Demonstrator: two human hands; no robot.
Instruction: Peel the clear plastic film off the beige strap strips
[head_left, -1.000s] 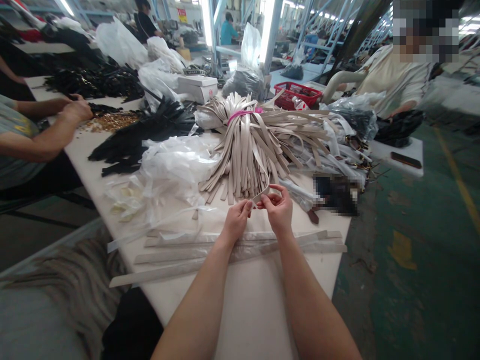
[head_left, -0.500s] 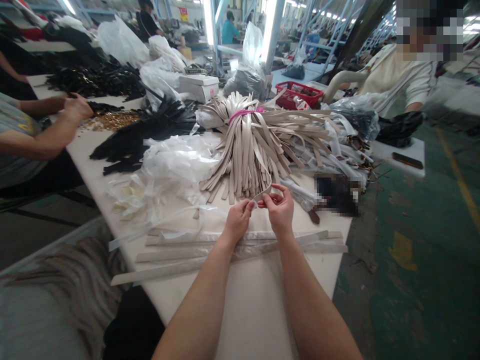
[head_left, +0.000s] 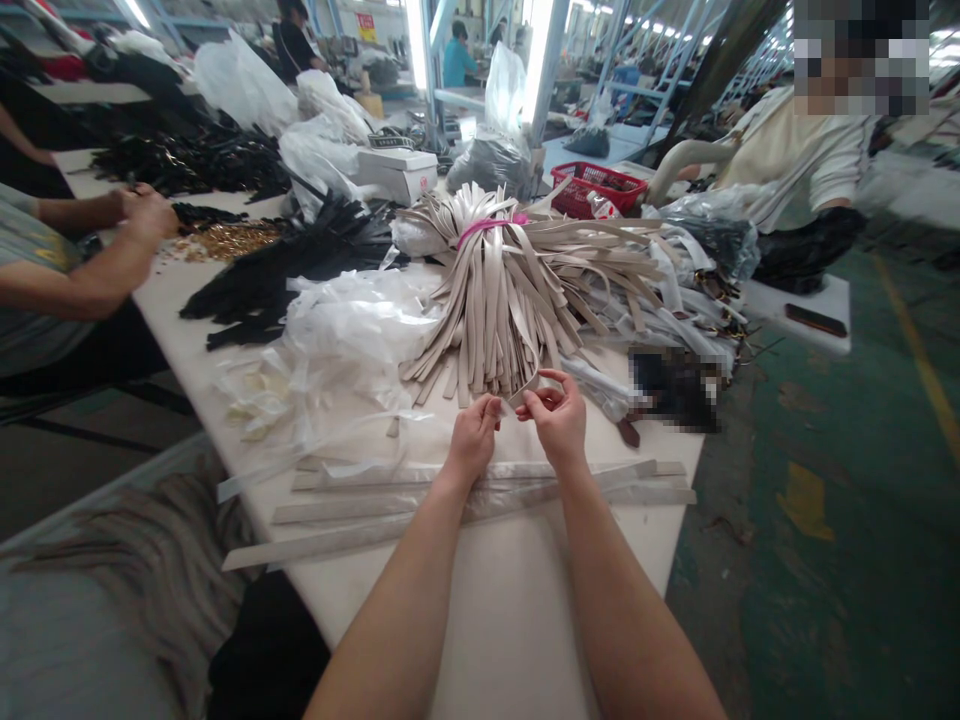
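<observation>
A beige strap [head_left: 529, 385] curves down from the tied bundle, and my right hand [head_left: 561, 418] pinches it close to its end. Just left of that end, my left hand [head_left: 474, 438] is closed, thumb against fingers. A small whitish bit of plastic film [head_left: 505, 407] shows at its fingertips; its extent is too small to make out. Behind both hands lies the bundle of beige straps [head_left: 487, 320], gathered by a pink tie [head_left: 491, 228]. Under my wrists, several flat straps in clear film [head_left: 345, 512] lie across the white table [head_left: 517, 610].
Crumpled clear film [head_left: 352, 315] and black straps [head_left: 285, 260] are heaped to the left. Straps with metal ends [head_left: 697, 310] lie at the right, near a red basket [head_left: 600, 188] and a phone [head_left: 815, 320]. Co-workers sit left [head_left: 67, 250] and right [head_left: 795, 150].
My left hand has shifted slightly left, away from the strap's end, and a small gap now shows between my hands. The right co-worker's black bag has risen a little.
</observation>
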